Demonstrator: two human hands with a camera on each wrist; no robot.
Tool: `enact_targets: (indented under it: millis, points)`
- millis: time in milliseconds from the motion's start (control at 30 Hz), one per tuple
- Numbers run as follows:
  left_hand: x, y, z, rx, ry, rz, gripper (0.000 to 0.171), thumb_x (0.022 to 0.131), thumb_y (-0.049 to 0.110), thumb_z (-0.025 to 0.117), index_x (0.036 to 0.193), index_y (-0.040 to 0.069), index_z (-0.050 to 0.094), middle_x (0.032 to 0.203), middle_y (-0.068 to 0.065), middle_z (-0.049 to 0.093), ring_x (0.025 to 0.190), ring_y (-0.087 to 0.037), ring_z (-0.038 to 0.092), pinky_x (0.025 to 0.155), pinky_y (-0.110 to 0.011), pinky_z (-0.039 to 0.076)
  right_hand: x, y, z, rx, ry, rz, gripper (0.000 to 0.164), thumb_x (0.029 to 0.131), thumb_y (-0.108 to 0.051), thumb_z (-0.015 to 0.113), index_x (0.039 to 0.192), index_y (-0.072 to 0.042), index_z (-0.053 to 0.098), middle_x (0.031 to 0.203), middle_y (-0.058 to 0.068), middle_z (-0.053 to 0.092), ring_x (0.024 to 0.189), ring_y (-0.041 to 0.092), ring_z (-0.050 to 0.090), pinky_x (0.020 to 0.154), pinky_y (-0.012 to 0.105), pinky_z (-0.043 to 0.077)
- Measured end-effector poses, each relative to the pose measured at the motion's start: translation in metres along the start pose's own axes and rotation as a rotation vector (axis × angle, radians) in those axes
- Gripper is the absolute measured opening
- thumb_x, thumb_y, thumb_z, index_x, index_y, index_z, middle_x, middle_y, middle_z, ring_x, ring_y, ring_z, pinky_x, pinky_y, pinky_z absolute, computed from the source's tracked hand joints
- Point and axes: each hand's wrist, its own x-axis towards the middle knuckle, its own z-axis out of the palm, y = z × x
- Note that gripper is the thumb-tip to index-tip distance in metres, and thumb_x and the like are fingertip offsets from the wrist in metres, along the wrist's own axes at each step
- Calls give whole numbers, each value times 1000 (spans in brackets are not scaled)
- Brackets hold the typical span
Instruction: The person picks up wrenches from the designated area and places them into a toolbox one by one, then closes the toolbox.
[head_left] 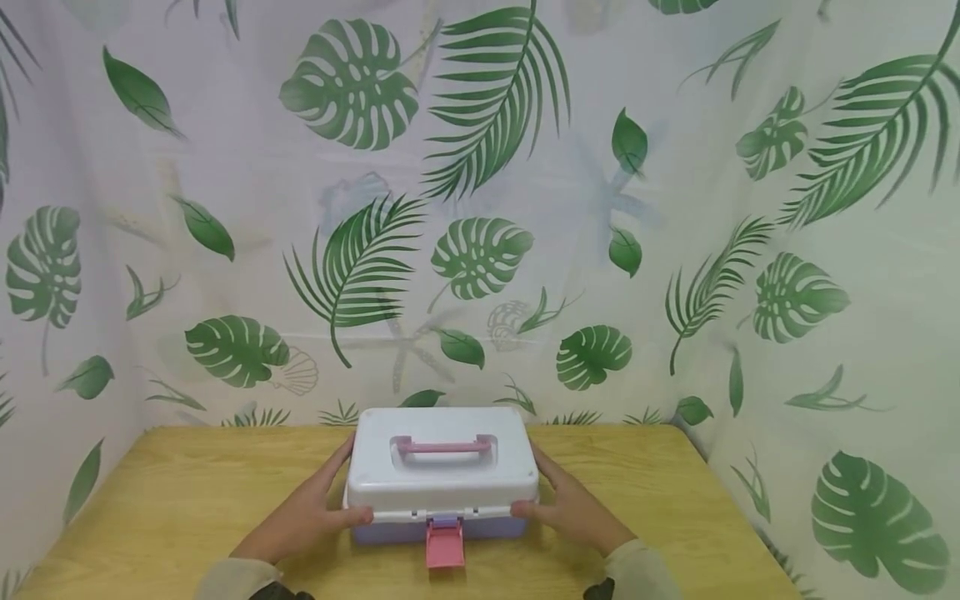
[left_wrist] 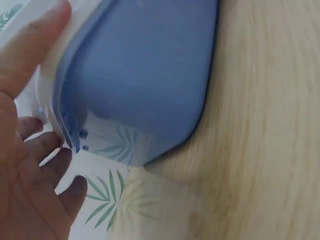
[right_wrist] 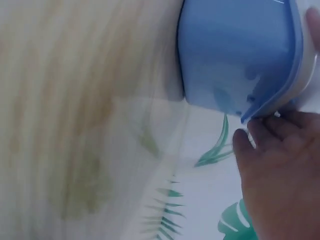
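Note:
A storage box with a white lid and a bluish-purple base stands on the table in the head view. A pink handle lies in the lid's recess, and the pink latch juts out at the front, unfastened. My left hand grips the lid's left end, thumb on the front rim and fingers round the side. At the other end, my right hand holds the rim in the same way. In the wrist views, fingertips of the left hand and right hand reach the lid's edge.
The wood-grain table stretches out on both sides of the box. Behind it and along both sides hangs a white curtain printed with green leaves, close to the table's back edge.

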Motion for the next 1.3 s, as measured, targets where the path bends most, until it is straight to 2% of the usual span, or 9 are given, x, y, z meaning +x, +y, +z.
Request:
enact_targets:
  millis: [100, 233, 300, 367, 500, 633, 900, 1100, 1300]
  points:
    - [-5, 3, 3, 26, 62, 25, 115, 80, 53, 85, 167, 23, 16, 171, -15, 18, 154, -48, 18, 117, -74, 17, -8, -8, 4, -131, 121, -96, 101, 83, -49, 85, 163, -18, 31, 164, 12, 37, 146, 40, 41, 117, 64, 34]
    - [-13, 17, 7, 180, 217, 186, 105, 79, 54, 86, 162, 21, 32, 165, -13, 34, 150, -42, 31, 115, -70, 30, -20, -31, 6, -373, 387, -432, 62, 80, -35, 88, 129, -7, 61, 125, 6, 65, 112, 23, 63, 93, 43, 57]
    - [-14, 29, 9, 314, 299, 314, 100, 77, 51, 88, 158, 19, 40, 160, -13, 42, 145, -39, 39, 113, -66, 38, -22, -44, 9, -459, 385, -604, 37, 82, -25, 87, 111, -13, 67, 102, -3, 66, 92, 11, 63, 79, 28, 58]
    - [-14, 40, 12, 454, 356, 433, 97, 74, 48, 90, 155, 18, 46, 154, -13, 48, 140, -38, 46, 111, -63, 43, -21, -55, 17, -523, 253, -688, 22, 86, -22, 83, 102, -17, 70, 88, -12, 61, 79, 2, 55, 69, 16, 51]
    - [-9, 53, 23, 629, 366, 552, 97, 71, 45, 92, 154, 19, 49, 149, -17, 52, 135, -39, 50, 115, -59, 40, -19, -63, 38, -568, -113, -591, 21, 92, -20, 75, 113, -22, 72, 84, -20, 57, 74, -5, 48, 66, 9, 43]
    - [-5, 53, 30, 654, 353, 510, 98, 70, 44, 95, 153, 20, 49, 153, -19, 49, 140, -39, 47, 121, -57, 33, -17, -60, 53, -566, -238, -451, 32, 93, -20, 73, 123, -27, 72, 89, -22, 60, 76, -6, 52, 69, 12, 47]
    - [-3, 51, 30, 614, 314, 476, 80, 68, 42, 96, 136, 15, 63, 153, -20, 51, 145, -41, 42, 121, -57, 32, -18, -62, 66, -631, -273, -385, 19, 93, -30, 76, 111, -31, 73, 90, -23, 60, 75, -6, 53, 72, 16, 51]
    - [-5, 51, 31, 621, 288, 445, 81, 70, 43, 95, 139, 16, 62, 155, -19, 49, 146, -40, 41, 122, -56, 30, -23, -66, 70, -611, -284, -384, 14, 92, -30, 77, 104, -28, 71, 85, -23, 56, 70, -6, 50, 65, 14, 47]
    - [-5, 51, 34, 618, 284, 436, 88, 72, 43, 94, 147, 18, 58, 155, -18, 48, 146, -40, 40, 120, -58, 33, -23, -75, 63, -418, -115, -433, 8, 98, -29, 73, 94, -26, 67, 83, -21, 58, 73, -4, 52, 67, 14, 49]
